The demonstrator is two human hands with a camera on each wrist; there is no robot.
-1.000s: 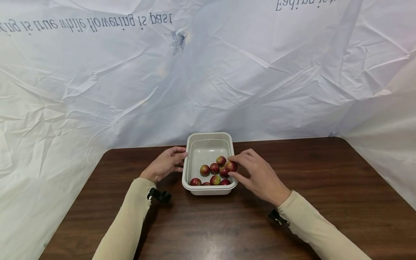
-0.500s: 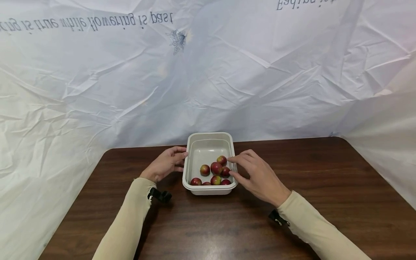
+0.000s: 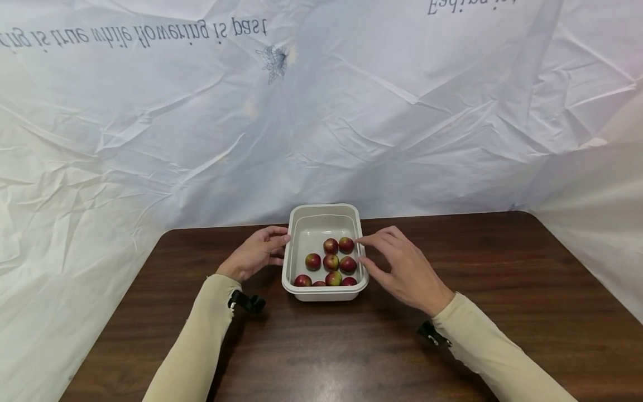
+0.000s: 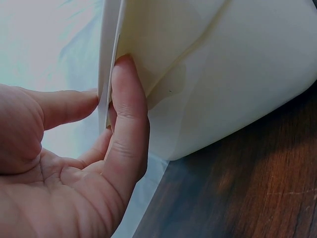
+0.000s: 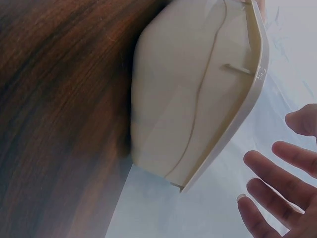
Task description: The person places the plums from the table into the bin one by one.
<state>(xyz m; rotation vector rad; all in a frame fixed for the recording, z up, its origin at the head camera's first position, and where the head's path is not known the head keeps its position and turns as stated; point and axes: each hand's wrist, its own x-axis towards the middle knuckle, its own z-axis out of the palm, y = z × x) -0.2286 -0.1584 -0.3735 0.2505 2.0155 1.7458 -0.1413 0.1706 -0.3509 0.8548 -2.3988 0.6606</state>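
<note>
A pale grey plastic bin (image 3: 325,293) stands on the table with several small apple-like fruits (image 3: 333,278) in it, red with yellow-green patches. They lie in its near and middle part; the near wall partly hides some. My left hand (image 3: 256,252) pinches the bin's left rim between thumb and fingers; the left wrist view shows the thumb on one side of the rim (image 4: 111,44) and fingers on the other. Above the right rim is my right hand (image 3: 402,268), holding nothing, its fingers spread in the right wrist view. Its index fingertip is close to a fruit (image 3: 346,244).
The dark wood table (image 3: 321,346) has its back edge just behind the bin. A creased white sheet (image 3: 321,111) with printed lettering hangs behind and at both sides. Black straps (image 3: 246,302) sit at both wrists.
My right hand let go of a fruit, which rolled left among the others; a few fruits shifted. That hand then drew slightly right. The left hand and bin look unmoved.
</note>
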